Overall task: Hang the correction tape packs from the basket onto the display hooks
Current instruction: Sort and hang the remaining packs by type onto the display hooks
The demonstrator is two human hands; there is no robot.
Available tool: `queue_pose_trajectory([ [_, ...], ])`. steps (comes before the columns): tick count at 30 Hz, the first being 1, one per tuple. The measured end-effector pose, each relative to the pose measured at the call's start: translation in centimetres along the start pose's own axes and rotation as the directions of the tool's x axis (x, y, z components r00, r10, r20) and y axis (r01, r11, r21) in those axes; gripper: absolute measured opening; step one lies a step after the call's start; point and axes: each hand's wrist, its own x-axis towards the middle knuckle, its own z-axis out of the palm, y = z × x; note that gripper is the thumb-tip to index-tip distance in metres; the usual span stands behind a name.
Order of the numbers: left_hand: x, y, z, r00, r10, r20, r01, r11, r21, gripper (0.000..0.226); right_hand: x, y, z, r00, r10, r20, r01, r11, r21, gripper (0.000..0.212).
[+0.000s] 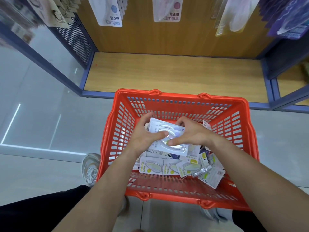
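An orange plastic basket (pixel 237 124) stands on the floor in front of the display. Both my hands are inside it and hold a small stack of white correction tape packs (pixel 164 129). My left hand (pixel 145 133) grips the stack's left edge with the thumb pressed on top. My right hand (pixel 190 133) grips the right edge, its thumb on the clear blister. Several more packs with yellow-green labels (pixel 177 168) lie loose on the basket's bottom. Hung packs show at the top: a blue-dot one (pixel 112 15) and a pink-dot one (pixel 168 12).
A low wooden shelf (pixel 173 74) with a blue metal frame sits behind the basket. Other hanging goods fill the top right (pixel 287 19) and top left. My shoe (pixel 90 166) stands left of the basket on the pale tiled floor.
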Motion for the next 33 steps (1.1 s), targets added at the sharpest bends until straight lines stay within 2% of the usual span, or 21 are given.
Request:
queue_pose_trajectory([
  [3,-0.1,0.1,0.1,1.0,0.005,0.008,-0.006,0.999,0.041,0.099,0.4,0.3,-0.5,0.995,0.019,0.096,-0.014,0.998,-0.056,0.082],
  [5,0.1,0.2,0.1,1.0,0.015,0.023,-0.016,0.998,0.059,0.102,0.6,0.5,-0.7,0.989,0.02,0.144,-0.016,0.999,-0.028,0.095],
  [8,0.2,0.6,0.3,0.998,0.047,0.039,-0.049,0.998,0.043,0.101,0.6,0.6,-0.5,0.988,-0.033,0.154,0.029,0.999,0.029,0.071],
  [10,0.6,0.6,0.4,0.997,0.072,0.009,-0.072,0.996,0.055,0.103,0.7,0.7,0.0,0.99,-0.042,0.132,0.032,0.996,0.082,0.068],
  [13,0.8,0.8,0.8,0.994,0.088,-0.07,-0.083,0.994,0.076,0.097,0.8,1.1,1.3,0.996,-0.06,0.072,0.044,0.979,0.197,0.082],
  [16,1.0,1.0,1.2,0.977,0.087,-0.196,-0.083,0.996,0.03,0.094,0.5,1.2,2.5,0.997,-0.071,-0.025,0.075,0.927,0.366,0.069],
  [18,1.0,1.1,1.6,0.967,0.048,-0.251,-0.066,0.996,-0.064,0.091,0.4,0.9,3.4,0.992,-0.059,-0.107,0.102,0.887,0.45,0.057],
  [22,0.6,1.6,2.6,0.961,-0.025,-0.277,-0.043,0.97,-0.239,0.071,0.2,0.3,4.8,0.977,-0.051,-0.209,0.17,0.779,0.604,0.053],
  [25,0.3,1.8,2.4,0.979,-0.021,-0.2,-0.042,0.952,-0.303,0.06,-0.6,-0.7,4.5,0.972,-0.101,-0.214,0.214,0.761,0.612,0.052],
  [28,-0.7,3.4,2.0,0.993,-0.012,-0.114,-0.03,0.933,-0.36,0.075,-1.7,-2.4,3.7,0.956,-0.178,-0.231,0.28,0.781,0.558,0.046],
  [29,-1.1,4.1,1.9,0.994,-0.002,-0.105,-0.038,0.927,-0.372,0.076,-2.1,-3.2,3.6,0.948,-0.207,-0.242,0.308,0.788,0.532,0.045],
  [32,-2.0,6.4,1.5,0.986,0.059,-0.154,-0.11,0.932,-0.344,0.059,-3.4,-5.3,3.6,0.911,-0.246,-0.332,0.386,0.793,0.472,0.041],
  [33,-2.4,7.2,1.3,0.982,0.069,-0.175,-0.122,0.941,-0.316,0.063,-4.0,-6.0,3.7,0.898,-0.227,-0.378,0.401,0.777,0.486,0.04],
])
